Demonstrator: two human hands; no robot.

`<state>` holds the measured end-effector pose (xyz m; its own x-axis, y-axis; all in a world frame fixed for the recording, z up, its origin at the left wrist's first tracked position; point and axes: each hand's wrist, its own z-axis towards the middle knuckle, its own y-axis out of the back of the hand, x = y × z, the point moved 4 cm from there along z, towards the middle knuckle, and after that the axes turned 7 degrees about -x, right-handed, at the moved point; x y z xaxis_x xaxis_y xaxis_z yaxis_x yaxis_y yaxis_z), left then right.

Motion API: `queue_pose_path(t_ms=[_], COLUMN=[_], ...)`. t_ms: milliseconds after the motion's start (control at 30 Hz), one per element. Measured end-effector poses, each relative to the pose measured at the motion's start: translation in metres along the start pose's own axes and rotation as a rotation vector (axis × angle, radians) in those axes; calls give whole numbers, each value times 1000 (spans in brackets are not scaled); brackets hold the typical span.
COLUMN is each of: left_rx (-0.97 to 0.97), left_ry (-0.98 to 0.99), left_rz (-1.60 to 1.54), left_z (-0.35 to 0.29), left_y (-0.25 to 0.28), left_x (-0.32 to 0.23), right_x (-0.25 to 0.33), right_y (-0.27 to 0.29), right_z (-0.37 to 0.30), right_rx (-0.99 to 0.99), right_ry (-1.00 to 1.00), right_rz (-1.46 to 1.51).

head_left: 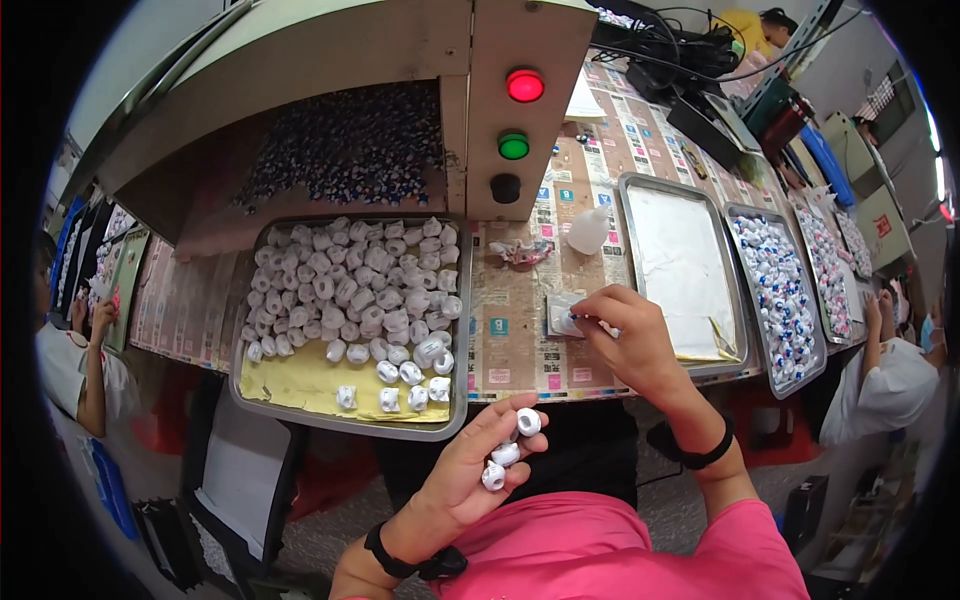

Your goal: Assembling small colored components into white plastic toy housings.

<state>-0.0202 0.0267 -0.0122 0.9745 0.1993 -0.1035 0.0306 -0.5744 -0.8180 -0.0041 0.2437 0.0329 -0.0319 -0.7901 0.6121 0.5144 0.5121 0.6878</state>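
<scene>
In my left hand (465, 465), held low in front of me, fingers curl around several small white rounded pieces (506, 454). The uppermost white piece (529, 421) shows a hollow opening. Over the table, my right hand (632, 335) has thumb and fingers pinched together just above a small pale pad (562, 312). A speck of blue shows at those fingertips, too small to identify. Left of my hands stands a metal tray (459, 385) lined with yellow paper, crowded with more of the white pieces (345, 280).
Behind the tray stands a metal machine (455, 120) with tiny coloured parts (350, 135) inside its opening. A white squeeze bottle (589, 231) and a crumpled cloth (522, 252) lie beyond the pad. To the right are a paper-lined tray (685, 265) and a tray of blue-and-white pieces (775, 290). Co-workers sit at both sides.
</scene>
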Motion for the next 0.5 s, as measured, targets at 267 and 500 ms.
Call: queue_pose_path(t_ms=[267, 500], left_rx=[202, -10], left_ry=[3, -30], left_rz=[36, -25], left_z=[1, 3], left_y=[5, 4], left_x=[4, 6], right_x=[2, 3], right_y=[-1, 6], right_z=[2, -5], right_rx=[51, 21], right_ry=[54, 20], right_rz=[-131, -118])
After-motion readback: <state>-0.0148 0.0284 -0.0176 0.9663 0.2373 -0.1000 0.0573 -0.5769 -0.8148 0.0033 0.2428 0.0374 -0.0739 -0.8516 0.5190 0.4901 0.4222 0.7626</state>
